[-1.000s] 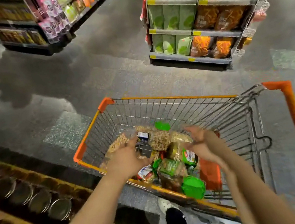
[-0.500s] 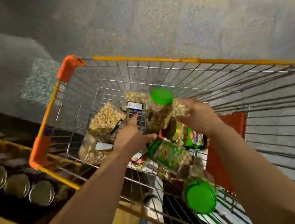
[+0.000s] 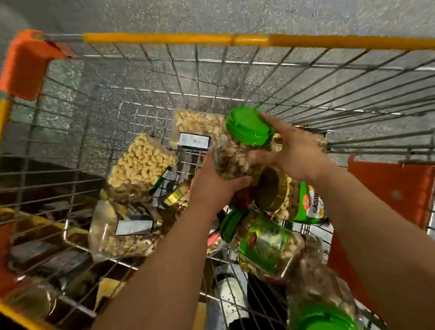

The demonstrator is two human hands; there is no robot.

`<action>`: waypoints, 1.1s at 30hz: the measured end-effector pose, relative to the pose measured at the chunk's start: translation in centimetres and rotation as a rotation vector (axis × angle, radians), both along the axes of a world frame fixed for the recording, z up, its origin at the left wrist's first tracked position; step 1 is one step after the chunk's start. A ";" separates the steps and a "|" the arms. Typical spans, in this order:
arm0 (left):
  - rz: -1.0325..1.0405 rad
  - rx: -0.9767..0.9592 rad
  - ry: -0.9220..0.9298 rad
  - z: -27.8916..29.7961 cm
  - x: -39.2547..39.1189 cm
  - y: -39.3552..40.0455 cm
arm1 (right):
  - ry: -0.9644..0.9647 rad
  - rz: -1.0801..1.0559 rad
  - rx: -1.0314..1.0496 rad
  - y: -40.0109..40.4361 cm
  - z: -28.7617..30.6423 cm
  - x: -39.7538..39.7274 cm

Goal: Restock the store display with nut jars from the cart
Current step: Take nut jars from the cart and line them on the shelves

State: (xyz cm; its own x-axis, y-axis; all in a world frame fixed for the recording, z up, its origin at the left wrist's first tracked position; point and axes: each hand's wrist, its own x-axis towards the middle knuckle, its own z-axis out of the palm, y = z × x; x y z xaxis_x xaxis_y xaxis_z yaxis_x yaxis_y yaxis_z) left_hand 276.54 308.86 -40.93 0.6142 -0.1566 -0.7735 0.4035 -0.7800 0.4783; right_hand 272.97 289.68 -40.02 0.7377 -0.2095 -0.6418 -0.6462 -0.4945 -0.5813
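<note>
Both hands hold one clear nut jar (image 3: pixel 233 156) with a green lid inside the wire cart (image 3: pixel 176 36). My left hand (image 3: pixel 215 184) cups the jar from below and the left, fingers curled round its body. My right hand (image 3: pixel 292 148) grips it from the right, a finger lying against the lid. The jar is tilted, lid up and away from me. Below it lie a green-labelled jar (image 3: pixel 267 239) on its side, a gold-lidded jar (image 3: pixel 272 193) and a green-lidded jar (image 3: pixel 326 326) nearest me.
Two clear bags of cashews (image 3: pixel 139 165) and a third bag (image 3: pixel 122 234) lie at the cart's left. An orange flap (image 3: pixel 389 192) is at the cart's right. A dark display with round jar lids (image 3: pixel 29 299) sits beyond the cart's left side. Grey floor lies ahead.
The view tipped down into the cart. My hands went from reaching in apart to closing round the green-lidded jar, and the jar has risen slightly above the pile.
</note>
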 end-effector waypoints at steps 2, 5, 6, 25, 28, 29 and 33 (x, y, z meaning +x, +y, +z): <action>0.012 0.003 0.015 -0.6 0.0 -0.2 | -0.030 -0.019 0.063 -0.1 -0.5 0.0; 0.050 -0.002 0.014 -1.5 -0.1 -0.3 | -0.071 -0.044 0.120 -0.3 -1.3 0.0; 0.062 -0.011 0.005 -1.7 -0.1 -0.3 | -0.081 -0.047 0.130 -0.3 -1.6 0.0; 0.077 -0.048 -0.036 5.1 -0.8 -0.4 | -0.312 -0.162 0.272 0.4 5.1 -2.0; 0.096 -0.107 -0.107 9.0 -1.2 0.5 | -0.323 -0.189 0.267 1.1 8.4 -2.5; 0.076 -0.093 -0.158 10.3 -1.5 1.0 | -0.338 -0.189 0.242 1.5 9.7 -2.9; 0.044 -0.123 -0.275 15.6 -3.0 2.8 | -0.441 -0.153 0.154 3.2 16.0 -4.5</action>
State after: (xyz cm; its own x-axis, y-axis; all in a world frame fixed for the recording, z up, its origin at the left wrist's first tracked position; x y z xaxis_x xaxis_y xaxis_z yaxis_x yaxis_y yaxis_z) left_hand 273.52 311.66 -25.35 0.8060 -0.2078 -0.5542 0.2779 -0.6939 0.6643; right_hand 268.43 292.85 -24.04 0.9144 -0.2639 -0.3070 -0.3803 -0.3001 -0.8748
